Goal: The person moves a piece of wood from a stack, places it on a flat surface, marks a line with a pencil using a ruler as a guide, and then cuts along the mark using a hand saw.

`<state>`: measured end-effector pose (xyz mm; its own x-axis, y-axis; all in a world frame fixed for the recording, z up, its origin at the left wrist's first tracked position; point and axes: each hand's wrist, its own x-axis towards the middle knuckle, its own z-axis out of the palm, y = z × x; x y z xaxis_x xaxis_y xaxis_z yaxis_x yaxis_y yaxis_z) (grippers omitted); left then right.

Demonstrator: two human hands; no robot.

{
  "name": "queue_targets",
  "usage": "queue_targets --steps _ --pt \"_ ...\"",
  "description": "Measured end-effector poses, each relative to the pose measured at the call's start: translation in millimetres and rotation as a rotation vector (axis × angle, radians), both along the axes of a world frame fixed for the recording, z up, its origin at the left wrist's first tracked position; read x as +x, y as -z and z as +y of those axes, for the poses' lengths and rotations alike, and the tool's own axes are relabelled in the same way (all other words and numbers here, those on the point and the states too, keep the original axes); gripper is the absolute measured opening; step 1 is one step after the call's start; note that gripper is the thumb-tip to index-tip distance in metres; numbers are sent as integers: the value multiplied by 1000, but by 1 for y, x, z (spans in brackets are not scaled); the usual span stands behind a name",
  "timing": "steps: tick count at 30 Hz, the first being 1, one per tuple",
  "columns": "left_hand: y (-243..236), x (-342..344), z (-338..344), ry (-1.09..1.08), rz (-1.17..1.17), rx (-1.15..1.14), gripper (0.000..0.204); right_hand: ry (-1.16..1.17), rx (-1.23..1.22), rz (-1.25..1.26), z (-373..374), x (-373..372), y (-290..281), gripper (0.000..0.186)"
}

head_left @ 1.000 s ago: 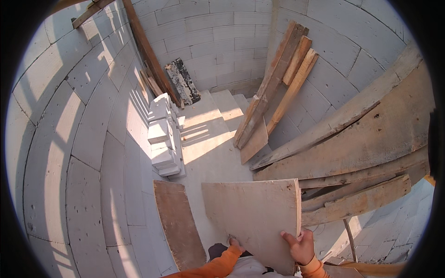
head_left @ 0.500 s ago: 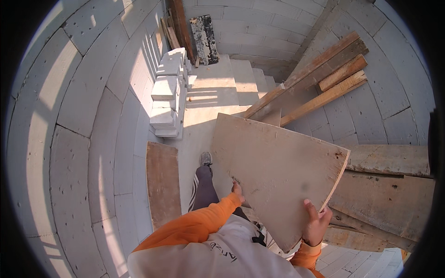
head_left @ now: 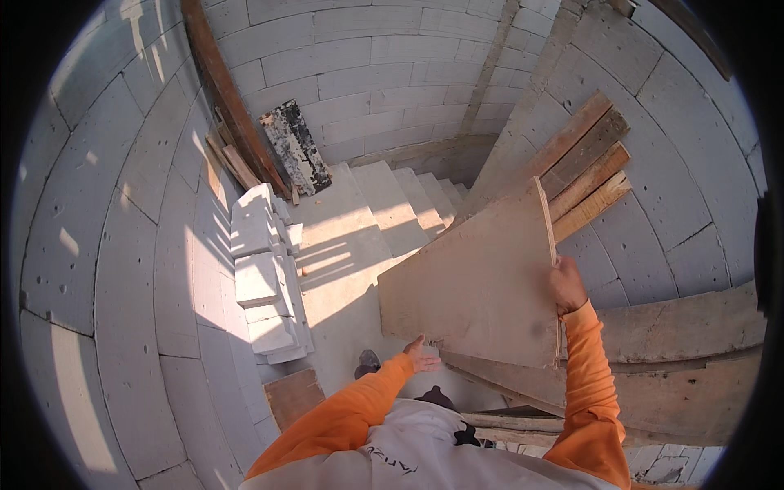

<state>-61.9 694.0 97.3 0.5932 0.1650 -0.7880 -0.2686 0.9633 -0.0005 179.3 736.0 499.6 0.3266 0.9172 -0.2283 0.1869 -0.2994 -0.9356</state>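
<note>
A large plywood board stands tilted in front of me. My right hand is closed around its right edge, with the fingers partly hidden. By the board's lower left edge, my left hand has its palm turned up and its fingers stretched out. The thumb is close to that edge, and whether it touches cannot be made out. Below the board and to its right lie more worn wooden boards, partly covered by it.
White blocks are stacked along the left wall, near a brown board. Concrete steps descend at the back. Timber beams lean on the right wall; a black-and-white stained panel leans at the back left.
The plywood board has turned, its right end swinging up and away. My right hand has moved forward with it. My left hand has opened out below the lower edge, and my view has shifted.
</note>
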Motion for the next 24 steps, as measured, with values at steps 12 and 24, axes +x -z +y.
queue_targets --steps 12,24 --pt "25 -260 114 -556 727 124 64 -10 -130 -621 225 60 50 58" --pt "-57 -211 152 -336 900 753 61 58 -28 -812 209 115 32 71"
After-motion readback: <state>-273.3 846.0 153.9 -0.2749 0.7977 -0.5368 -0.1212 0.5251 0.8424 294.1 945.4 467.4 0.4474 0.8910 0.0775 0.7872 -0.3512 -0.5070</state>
